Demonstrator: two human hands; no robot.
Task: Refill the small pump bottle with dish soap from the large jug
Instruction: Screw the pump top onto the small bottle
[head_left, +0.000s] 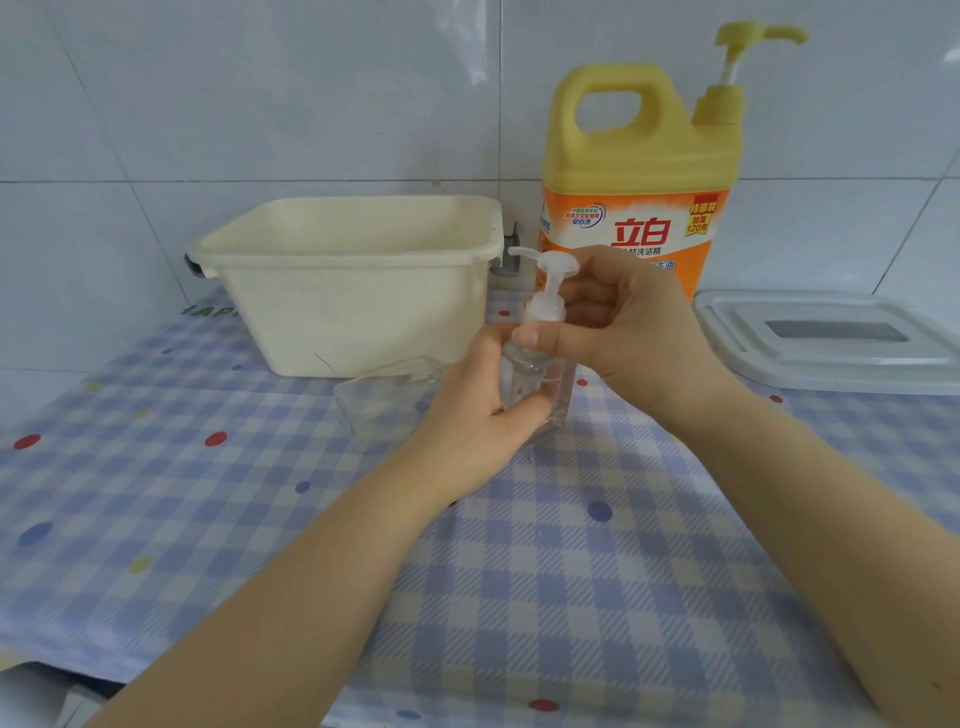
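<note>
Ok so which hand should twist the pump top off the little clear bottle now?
Right, probably. The right hand already pinches the collar of the pump top, while the left hand grips the small pump bottle body and steadies it on the checked cloth.

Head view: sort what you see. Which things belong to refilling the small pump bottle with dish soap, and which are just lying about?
Belong to the job:
small pump bottle, gripped by left hand and right hand
large yellow jug

Lying about:
cream plastic tub
clear plastic cup
grey container lid
</note>
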